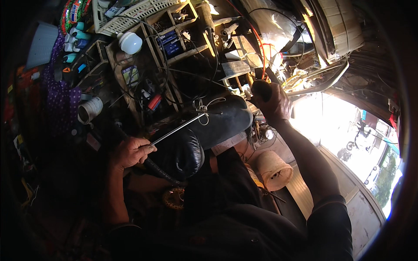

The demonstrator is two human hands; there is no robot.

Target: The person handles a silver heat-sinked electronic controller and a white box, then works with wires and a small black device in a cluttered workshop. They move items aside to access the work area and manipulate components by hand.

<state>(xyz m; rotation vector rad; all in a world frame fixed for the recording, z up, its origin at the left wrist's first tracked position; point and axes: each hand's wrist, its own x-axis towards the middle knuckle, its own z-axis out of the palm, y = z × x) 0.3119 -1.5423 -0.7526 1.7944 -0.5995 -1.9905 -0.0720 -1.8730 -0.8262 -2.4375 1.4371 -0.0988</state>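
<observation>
My left hand (pixel 134 151) grips a thin metal rod (pixel 178 130) by its near end. The rod slants up to the right, and its far tip is at a loose tangle of pale cord (pixel 203 109). Under the cord lies a smooth dark padded piece (pixel 225 122), much like a motorcycle seat. Wrinkled shiny black vinyl (pixel 183 155) bulges below the rod. Farther right, my right hand (pixel 277 104) is raised beside the wooden rack, its fingers around a dark rounded object (pixel 262 90). Shadow hides what that object is.
A wooden compartment rack (pixel 187 55) with small parts and blue boxes stands ahead, under hanging cables. A white bulb (pixel 130 43) and a plastic basket (pixel 130 19) are at the upper left. Right of my legs is a dirty plastic bucket (pixel 276 171); bright daylight enters beyond.
</observation>
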